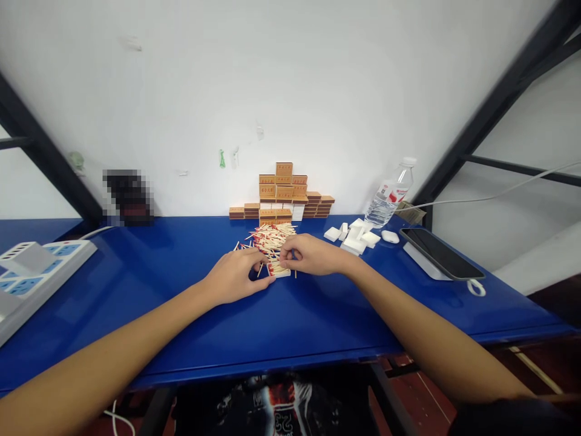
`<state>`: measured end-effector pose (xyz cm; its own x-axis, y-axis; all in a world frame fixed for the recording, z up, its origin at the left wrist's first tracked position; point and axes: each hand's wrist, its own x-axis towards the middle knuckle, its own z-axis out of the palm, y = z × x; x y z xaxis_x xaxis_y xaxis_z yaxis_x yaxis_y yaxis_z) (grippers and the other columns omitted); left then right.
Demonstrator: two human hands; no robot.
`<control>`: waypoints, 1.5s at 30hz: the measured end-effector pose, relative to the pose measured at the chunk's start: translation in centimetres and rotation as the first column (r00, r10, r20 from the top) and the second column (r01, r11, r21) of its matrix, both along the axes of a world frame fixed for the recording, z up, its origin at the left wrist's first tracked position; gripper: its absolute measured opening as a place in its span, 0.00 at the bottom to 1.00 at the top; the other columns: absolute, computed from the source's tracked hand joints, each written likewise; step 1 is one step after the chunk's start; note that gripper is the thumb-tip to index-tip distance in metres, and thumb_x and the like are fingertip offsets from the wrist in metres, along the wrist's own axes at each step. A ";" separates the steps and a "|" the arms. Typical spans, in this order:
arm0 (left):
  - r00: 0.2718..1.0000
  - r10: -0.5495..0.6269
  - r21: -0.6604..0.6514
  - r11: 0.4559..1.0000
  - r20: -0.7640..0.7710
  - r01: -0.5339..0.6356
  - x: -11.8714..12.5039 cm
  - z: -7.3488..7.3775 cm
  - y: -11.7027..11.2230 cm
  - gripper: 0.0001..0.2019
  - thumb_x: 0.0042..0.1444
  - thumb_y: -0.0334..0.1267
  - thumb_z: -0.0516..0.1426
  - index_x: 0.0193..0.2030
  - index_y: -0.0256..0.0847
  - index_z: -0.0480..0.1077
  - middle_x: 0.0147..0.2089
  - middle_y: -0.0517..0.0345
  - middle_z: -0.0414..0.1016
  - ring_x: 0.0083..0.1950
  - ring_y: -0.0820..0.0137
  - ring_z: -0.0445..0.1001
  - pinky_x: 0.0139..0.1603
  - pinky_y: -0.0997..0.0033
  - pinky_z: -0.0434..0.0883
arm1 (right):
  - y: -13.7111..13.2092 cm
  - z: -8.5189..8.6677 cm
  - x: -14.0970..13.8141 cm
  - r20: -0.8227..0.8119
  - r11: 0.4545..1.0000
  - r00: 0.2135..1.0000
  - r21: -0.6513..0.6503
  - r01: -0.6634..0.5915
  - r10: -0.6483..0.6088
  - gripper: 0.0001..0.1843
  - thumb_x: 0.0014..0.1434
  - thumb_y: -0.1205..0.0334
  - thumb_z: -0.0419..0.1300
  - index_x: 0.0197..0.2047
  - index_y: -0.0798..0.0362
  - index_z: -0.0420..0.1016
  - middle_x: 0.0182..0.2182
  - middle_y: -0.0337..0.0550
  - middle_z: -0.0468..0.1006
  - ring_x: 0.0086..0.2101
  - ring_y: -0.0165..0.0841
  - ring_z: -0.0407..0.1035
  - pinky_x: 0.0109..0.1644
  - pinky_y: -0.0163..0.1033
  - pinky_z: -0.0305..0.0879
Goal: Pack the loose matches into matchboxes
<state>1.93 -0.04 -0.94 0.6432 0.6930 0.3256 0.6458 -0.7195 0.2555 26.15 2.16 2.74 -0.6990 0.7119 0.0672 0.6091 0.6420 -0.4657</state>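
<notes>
A small white matchbox tray [283,274] filled with red-tipped matches [275,267] lies on the blue table. My left hand [236,275] curls round its left end, thumb at the near corner and fingers at the far side. From the right, my right hand [311,254] reaches over the tray with thumb and fingers pinched together at the matches; its fingertips partly cover them. Just behind both hands spreads a loose pile of matches [272,236], with a few strays beside the fingers.
Brown matchboxes [284,192] stand stacked against the wall. White empty trays [356,239] lie to the right, near a water bottle [390,194], an earbud case [390,237] and a propped phone [440,253]. A power strip [49,272] occupies the left side.
</notes>
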 end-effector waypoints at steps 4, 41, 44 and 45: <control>1.000 0.007 -0.003 1.000 0.012 -0.007 0.0 0.0 0.0 0.13 0.62 0.49 0.61 0.43 0.42 0.75 0.35 0.59 0.75 0.34 0.68 0.72 0.35 0.68 0.64 | 0.2 0.1 0.3 -0.050 0.999 0.999 0.052 -0.004 0.007 0.05 0.59 0.69 0.62 0.37 0.55 0.81 0.32 0.42 0.79 0.31 0.30 0.68 0.36 0.35 0.60; 1.000 0.001 0.016 1.000 -0.004 -0.001 0.0 -0.2 0.1 0.13 0.63 0.50 0.60 0.43 0.42 0.75 0.36 0.59 0.76 0.35 0.67 0.73 0.34 0.67 0.63 | -0.2 0.2 0.0 -0.007 0.997 1.000 0.072 -0.004 0.005 0.04 0.58 0.69 0.63 0.33 0.53 0.78 0.30 0.41 0.79 0.30 0.30 0.68 0.34 0.36 0.58; 0.999 0.014 0.014 1.000 0.029 -0.015 0.0 -0.1 0.1 0.13 0.62 0.50 0.61 0.44 0.42 0.75 0.35 0.59 0.75 0.35 0.68 0.72 0.35 0.68 0.64 | -0.2 0.7 0.5 0.066 0.971 0.979 0.155 0.182 -0.194 0.11 0.61 0.62 0.65 0.27 0.53 0.74 0.26 0.41 0.76 0.26 0.30 0.64 0.31 0.38 0.53; 0.999 0.022 0.012 1.000 0.040 -0.022 0.0 -0.1 0.0 0.13 0.62 0.50 0.61 0.44 0.43 0.76 0.35 0.60 0.75 0.34 0.68 0.72 0.35 0.68 0.64 | -0.1 0.8 0.8 0.108 0.953 0.959 0.185 0.240 -0.262 0.13 0.61 0.59 0.66 0.26 0.53 0.73 0.25 0.42 0.76 0.25 0.30 0.63 0.31 0.39 0.51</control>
<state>1.92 0.00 -1.05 0.6143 0.7026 0.3591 0.6509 -0.7085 0.2727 26.91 2.04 3.50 -0.5100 0.8515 0.1221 0.8084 0.5230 -0.2702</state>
